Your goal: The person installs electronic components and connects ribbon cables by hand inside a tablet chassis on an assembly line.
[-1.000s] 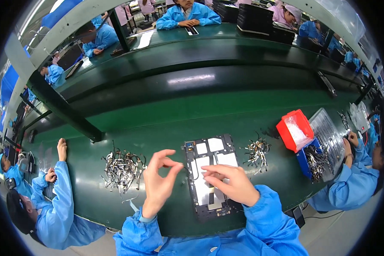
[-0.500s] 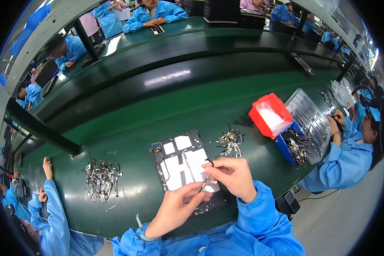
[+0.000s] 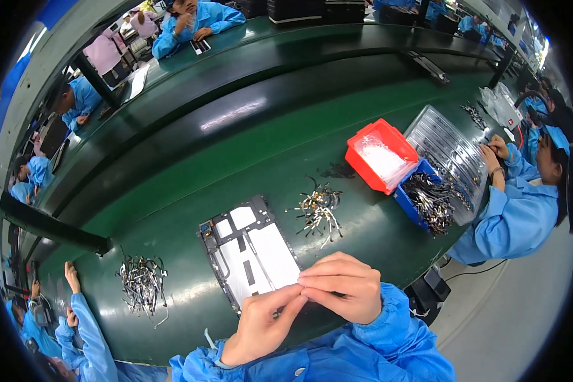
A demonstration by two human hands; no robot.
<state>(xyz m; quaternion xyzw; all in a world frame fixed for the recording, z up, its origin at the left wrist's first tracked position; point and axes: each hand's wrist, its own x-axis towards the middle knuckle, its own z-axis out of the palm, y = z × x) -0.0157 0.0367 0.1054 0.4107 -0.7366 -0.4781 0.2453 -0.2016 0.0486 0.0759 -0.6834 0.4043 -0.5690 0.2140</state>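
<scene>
My left hand and my right hand meet at the fingertips, thumb and fingers pinched together on both. What lies between them is hidden by the fingers. They are over the lower right corner of an opened flat device, which looks like a tablet housing, with white panels, black strips and a dark frame. It lies on the green table. Beyond my right hand is a small pile of thin cable parts, black and silver with some orange bits. Farther left sits a larger pile of similar cables.
A red bin with clear plastic film stands beside a blue bin full of cable parts. A clear ribbed tray leans along them. Co-workers in blue sit at the right and left. A dark raised ledge runs behind.
The view has shifted, so the table things sit differently. My hands have come together and moved nearer to me; the thin dark strip seen between them is now hidden.
</scene>
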